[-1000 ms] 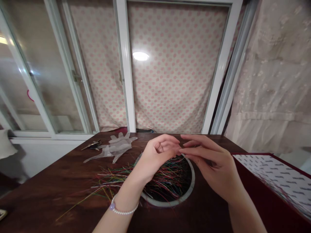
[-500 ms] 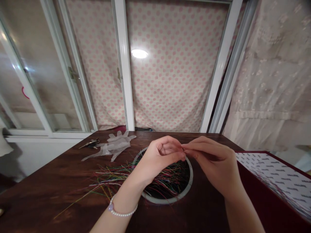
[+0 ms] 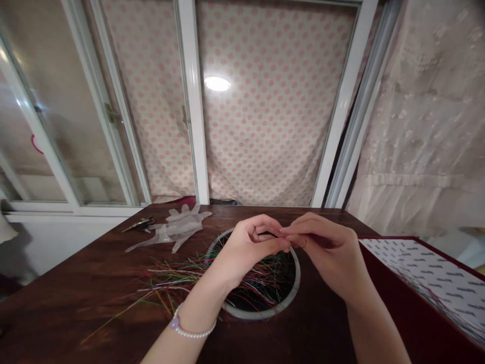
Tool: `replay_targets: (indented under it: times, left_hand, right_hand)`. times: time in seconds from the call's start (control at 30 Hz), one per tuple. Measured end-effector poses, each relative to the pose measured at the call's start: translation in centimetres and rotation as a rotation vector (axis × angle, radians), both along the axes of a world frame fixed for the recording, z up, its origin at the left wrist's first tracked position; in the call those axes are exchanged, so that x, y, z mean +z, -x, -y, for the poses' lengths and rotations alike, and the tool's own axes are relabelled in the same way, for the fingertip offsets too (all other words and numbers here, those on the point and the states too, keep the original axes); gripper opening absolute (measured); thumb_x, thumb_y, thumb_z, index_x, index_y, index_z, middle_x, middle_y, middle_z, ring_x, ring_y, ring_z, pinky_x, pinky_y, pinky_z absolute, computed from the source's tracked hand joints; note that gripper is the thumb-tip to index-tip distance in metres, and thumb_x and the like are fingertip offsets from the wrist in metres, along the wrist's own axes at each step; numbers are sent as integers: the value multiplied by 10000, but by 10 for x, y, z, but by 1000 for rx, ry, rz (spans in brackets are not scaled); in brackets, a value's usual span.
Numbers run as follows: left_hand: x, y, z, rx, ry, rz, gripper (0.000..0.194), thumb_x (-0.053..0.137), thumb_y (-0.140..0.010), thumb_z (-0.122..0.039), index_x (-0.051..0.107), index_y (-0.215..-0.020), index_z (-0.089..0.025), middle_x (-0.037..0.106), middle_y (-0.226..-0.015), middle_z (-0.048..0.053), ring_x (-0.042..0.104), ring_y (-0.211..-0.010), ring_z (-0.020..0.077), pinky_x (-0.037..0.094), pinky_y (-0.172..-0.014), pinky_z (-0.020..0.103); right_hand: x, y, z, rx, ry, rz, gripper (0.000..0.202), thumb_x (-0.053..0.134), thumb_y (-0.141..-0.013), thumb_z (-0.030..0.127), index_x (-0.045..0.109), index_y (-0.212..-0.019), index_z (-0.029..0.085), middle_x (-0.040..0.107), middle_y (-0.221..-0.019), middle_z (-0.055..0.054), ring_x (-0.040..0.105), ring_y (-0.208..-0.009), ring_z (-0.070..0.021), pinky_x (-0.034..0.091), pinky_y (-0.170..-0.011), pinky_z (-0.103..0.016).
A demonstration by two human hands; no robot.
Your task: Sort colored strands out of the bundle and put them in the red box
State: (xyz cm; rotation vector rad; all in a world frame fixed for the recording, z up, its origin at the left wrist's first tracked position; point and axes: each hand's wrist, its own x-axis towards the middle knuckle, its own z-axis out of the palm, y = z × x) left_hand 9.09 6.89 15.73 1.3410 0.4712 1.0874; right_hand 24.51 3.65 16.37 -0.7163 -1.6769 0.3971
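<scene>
My left hand (image 3: 252, 247), with a pearl bracelet (image 3: 194, 331) on its wrist, has its fingers curled and thumb closed toward them. My right hand (image 3: 326, 247) pinches with thumb and forefinger, and its fingertips meet those of the left hand. Whatever sits between the fingertips is too small to make out. Beneath both hands lies a round container with a pale rim (image 3: 296, 283) and a dark inside. Many thin coloured wires (image 3: 261, 283) rest across it and stick out over its left side onto the table.
Clear plastic gloves (image 3: 184, 227) and a bunch of keys (image 3: 140, 225) lie at the back left of the dark wooden table (image 3: 76, 283). A dark red box (image 3: 386, 293) at the right has a white printed lining with more wires in it. Sliding windows stand behind.
The right hand has shifted slightly left, its fingertips closer over the left hand's. The left hand stays nearly in place, and the wires look the same.
</scene>
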Motion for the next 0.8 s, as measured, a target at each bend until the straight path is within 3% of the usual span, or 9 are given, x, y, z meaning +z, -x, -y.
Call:
replay_targets:
  times: [0.27, 0.67, 0.8]
  left_hand:
    - [1, 1, 0, 26, -120, -160, 83, 685, -730, -123, 711, -809, -131, 704, -694, 29, 625, -602, 105, 502, -636, 220]
    - [-1, 0, 0, 90, -238, -260, 110, 689, -744, -207, 769, -819, -213, 727, -712, 32, 554, -538, 103, 440, -513, 208]
    - [0, 1, 3, 149, -237, -267, 82, 686, -750, -215, 765, -753, -194, 692, -632, 15, 520, -517, 87, 402, -489, 193]
  right_hand:
    - [-5, 0, -2, -100, 85, -80, 169, 602, -788, 114, 719, -839, 224, 640, -738, -5, 593, -661, -112, 482, -577, -239]
    - [-3, -1, -4, -15, 248, -186, 61, 689, -736, 243, 717, -756, 193, 646, -663, -5, 565, -592, -97, 485, -531, -214]
    - [-3, 1, -3, -26, 265, -252, 109, 662, -771, 254, 711, -855, 204, 650, -681, -1, 582, -592, -89, 495, -538, -202]
